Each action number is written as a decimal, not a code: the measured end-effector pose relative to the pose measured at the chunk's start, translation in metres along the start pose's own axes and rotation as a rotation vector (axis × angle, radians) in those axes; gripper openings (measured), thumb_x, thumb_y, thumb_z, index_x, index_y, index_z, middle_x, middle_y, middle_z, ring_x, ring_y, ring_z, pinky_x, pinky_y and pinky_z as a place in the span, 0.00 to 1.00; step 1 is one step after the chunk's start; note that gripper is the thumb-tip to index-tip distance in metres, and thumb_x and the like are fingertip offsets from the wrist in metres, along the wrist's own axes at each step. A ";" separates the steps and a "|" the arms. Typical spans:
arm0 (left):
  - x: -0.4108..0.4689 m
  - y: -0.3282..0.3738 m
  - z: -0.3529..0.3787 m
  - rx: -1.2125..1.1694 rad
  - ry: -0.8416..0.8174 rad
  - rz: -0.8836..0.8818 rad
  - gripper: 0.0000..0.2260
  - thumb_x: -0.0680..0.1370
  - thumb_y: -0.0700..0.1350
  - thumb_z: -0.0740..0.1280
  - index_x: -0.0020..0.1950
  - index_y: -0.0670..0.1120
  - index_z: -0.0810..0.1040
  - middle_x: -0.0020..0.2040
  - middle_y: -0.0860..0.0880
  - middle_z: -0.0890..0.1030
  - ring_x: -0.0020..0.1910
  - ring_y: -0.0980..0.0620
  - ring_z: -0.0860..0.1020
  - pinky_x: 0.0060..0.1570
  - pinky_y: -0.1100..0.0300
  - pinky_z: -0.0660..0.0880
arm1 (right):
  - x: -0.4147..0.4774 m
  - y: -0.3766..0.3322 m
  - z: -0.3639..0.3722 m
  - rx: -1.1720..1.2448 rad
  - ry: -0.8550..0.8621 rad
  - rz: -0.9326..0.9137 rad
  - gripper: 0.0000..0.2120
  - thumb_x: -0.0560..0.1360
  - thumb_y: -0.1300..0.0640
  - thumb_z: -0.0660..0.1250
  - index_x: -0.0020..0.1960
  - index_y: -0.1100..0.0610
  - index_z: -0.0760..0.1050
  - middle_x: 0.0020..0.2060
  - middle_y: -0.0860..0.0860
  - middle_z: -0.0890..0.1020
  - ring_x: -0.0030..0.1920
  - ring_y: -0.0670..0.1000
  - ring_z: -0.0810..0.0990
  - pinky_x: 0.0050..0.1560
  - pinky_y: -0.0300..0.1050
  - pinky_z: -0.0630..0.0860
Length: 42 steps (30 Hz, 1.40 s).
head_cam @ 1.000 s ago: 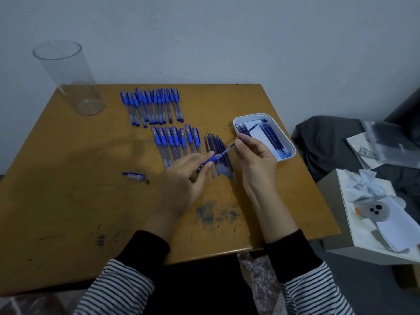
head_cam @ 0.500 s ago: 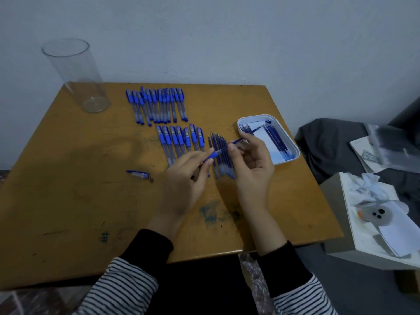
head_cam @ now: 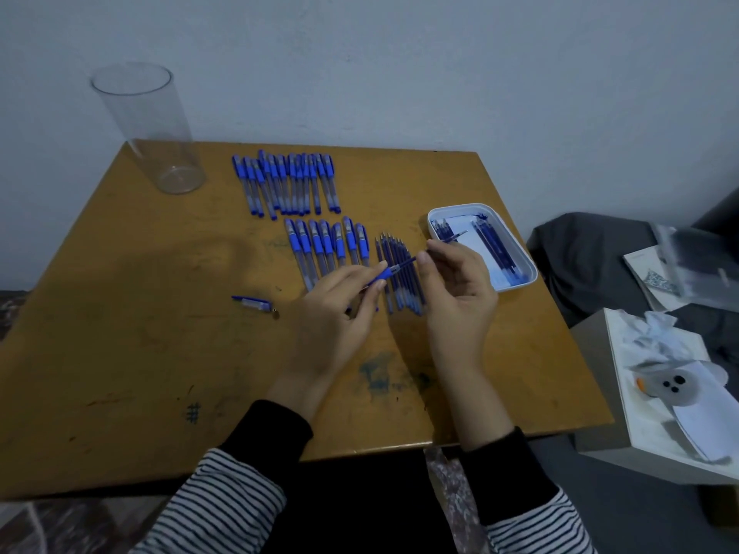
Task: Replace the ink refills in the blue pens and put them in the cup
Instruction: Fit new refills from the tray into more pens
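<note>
Above the wooden table (head_cam: 120,353), the left hand (head_cam: 336,313) grips a blue pen barrel (head_cam: 382,275) while the right hand (head_cam: 460,289) pinches the ink refill (head_cam: 442,241) sticking out of it. Loose refills (head_cam: 400,273) lie beneath. 2 rows of capped pens (head_cam: 288,185) lie beyond; the clear cup (head_cam: 148,125) stands upright at the far-left corner, the white tray (head_cam: 524,269) right.

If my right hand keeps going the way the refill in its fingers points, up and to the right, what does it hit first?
Most likely the white tray. The right hand pinches a refill whose tip already reaches the tray's near-left rim, so that rim or the refills lying inside would come first. Depth is unclear; the tip may sit above the rim.
</note>
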<state>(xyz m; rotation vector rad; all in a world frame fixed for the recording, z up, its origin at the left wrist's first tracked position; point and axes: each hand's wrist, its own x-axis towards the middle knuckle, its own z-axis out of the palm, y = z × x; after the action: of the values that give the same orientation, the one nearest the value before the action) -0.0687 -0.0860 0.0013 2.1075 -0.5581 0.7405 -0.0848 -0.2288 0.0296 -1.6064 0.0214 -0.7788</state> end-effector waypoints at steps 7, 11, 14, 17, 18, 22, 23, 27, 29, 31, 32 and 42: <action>0.000 0.000 -0.002 -0.010 0.003 0.002 0.12 0.80 0.40 0.71 0.63 0.42 0.83 0.52 0.49 0.85 0.48 0.60 0.79 0.48 0.73 0.75 | -0.002 -0.004 0.000 -0.003 -0.028 0.010 0.08 0.78 0.65 0.68 0.56 0.59 0.81 0.52 0.57 0.82 0.55 0.54 0.81 0.56 0.49 0.80; 0.001 0.001 -0.002 -0.033 0.007 -0.003 0.12 0.80 0.40 0.71 0.63 0.41 0.83 0.52 0.48 0.85 0.49 0.59 0.80 0.50 0.73 0.74 | -0.003 -0.005 0.002 0.075 -0.035 0.068 0.10 0.78 0.67 0.68 0.59 0.64 0.78 0.50 0.58 0.82 0.51 0.53 0.82 0.53 0.46 0.80; 0.001 0.001 -0.002 -0.031 0.016 -0.020 0.12 0.80 0.40 0.71 0.63 0.41 0.82 0.53 0.48 0.84 0.51 0.62 0.77 0.53 0.74 0.73 | -0.003 -0.006 0.004 0.113 -0.077 0.088 0.12 0.76 0.68 0.70 0.59 0.63 0.76 0.47 0.57 0.82 0.49 0.51 0.81 0.52 0.42 0.78; 0.000 -0.001 -0.001 -0.027 0.017 -0.014 0.12 0.80 0.41 0.71 0.63 0.42 0.82 0.53 0.49 0.85 0.51 0.61 0.78 0.53 0.72 0.75 | -0.004 -0.005 0.003 0.101 -0.104 0.092 0.08 0.78 0.67 0.69 0.57 0.61 0.78 0.48 0.54 0.82 0.50 0.51 0.81 0.51 0.43 0.78; 0.000 -0.002 -0.001 -0.033 0.018 -0.011 0.12 0.80 0.41 0.71 0.63 0.42 0.82 0.53 0.49 0.85 0.51 0.60 0.80 0.53 0.70 0.76 | -0.003 -0.004 0.003 0.090 -0.106 0.084 0.07 0.78 0.66 0.68 0.56 0.61 0.78 0.49 0.55 0.82 0.51 0.52 0.81 0.52 0.43 0.78; 0.000 -0.002 -0.001 -0.041 0.032 0.006 0.12 0.80 0.41 0.71 0.63 0.42 0.83 0.53 0.48 0.85 0.51 0.56 0.81 0.52 0.68 0.77 | 0.000 0.000 0.000 0.054 -0.134 0.023 0.07 0.78 0.69 0.66 0.55 0.63 0.80 0.50 0.59 0.82 0.54 0.55 0.81 0.54 0.42 0.77; 0.000 -0.002 -0.001 -0.042 0.033 0.009 0.12 0.80 0.40 0.71 0.63 0.42 0.83 0.53 0.48 0.85 0.51 0.56 0.81 0.53 0.68 0.77 | 0.000 0.000 -0.001 0.054 -0.153 0.021 0.07 0.78 0.69 0.66 0.54 0.63 0.80 0.50 0.59 0.82 0.54 0.54 0.81 0.54 0.42 0.77; 0.001 -0.002 -0.003 -0.045 0.024 0.013 0.12 0.81 0.42 0.70 0.64 0.43 0.82 0.54 0.48 0.84 0.52 0.55 0.81 0.53 0.65 0.78 | 0.000 0.000 -0.002 0.051 -0.235 0.026 0.08 0.77 0.69 0.67 0.54 0.63 0.81 0.50 0.58 0.83 0.53 0.54 0.82 0.54 0.45 0.78; 0.000 -0.003 -0.006 -0.046 0.027 0.022 0.12 0.81 0.42 0.70 0.64 0.42 0.82 0.54 0.48 0.84 0.52 0.55 0.81 0.53 0.63 0.79 | -0.001 -0.002 -0.002 0.050 -0.259 0.043 0.08 0.77 0.69 0.67 0.54 0.63 0.81 0.50 0.58 0.83 0.53 0.54 0.82 0.55 0.45 0.78; 0.000 -0.003 -0.010 -0.041 0.031 0.022 0.12 0.80 0.42 0.70 0.63 0.42 0.82 0.53 0.47 0.84 0.52 0.55 0.82 0.53 0.64 0.78 | -0.002 -0.005 -0.001 0.074 -0.274 0.071 0.09 0.77 0.69 0.67 0.55 0.62 0.81 0.50 0.56 0.84 0.53 0.53 0.82 0.54 0.44 0.78; -0.001 -0.003 -0.014 -0.037 0.035 0.014 0.12 0.80 0.42 0.70 0.63 0.41 0.82 0.53 0.47 0.84 0.51 0.55 0.81 0.52 0.65 0.78 | -0.003 -0.007 0.001 0.094 -0.283 0.095 0.09 0.77 0.69 0.67 0.55 0.61 0.81 0.49 0.54 0.84 0.53 0.52 0.82 0.54 0.43 0.78; -0.018 -0.026 -0.059 -0.006 0.142 -0.073 0.10 0.79 0.40 0.71 0.60 0.41 0.84 0.51 0.48 0.84 0.49 0.61 0.79 0.53 0.72 0.73 | -0.027 -0.016 0.035 0.283 -0.308 0.366 0.11 0.79 0.69 0.63 0.60 0.61 0.77 0.52 0.57 0.84 0.54 0.53 0.83 0.58 0.46 0.79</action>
<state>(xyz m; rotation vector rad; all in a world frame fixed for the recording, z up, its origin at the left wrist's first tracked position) -0.0845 -0.0208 0.0044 2.0394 -0.4035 0.8380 -0.0950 -0.1831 0.0323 -1.3826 -0.0153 -0.2349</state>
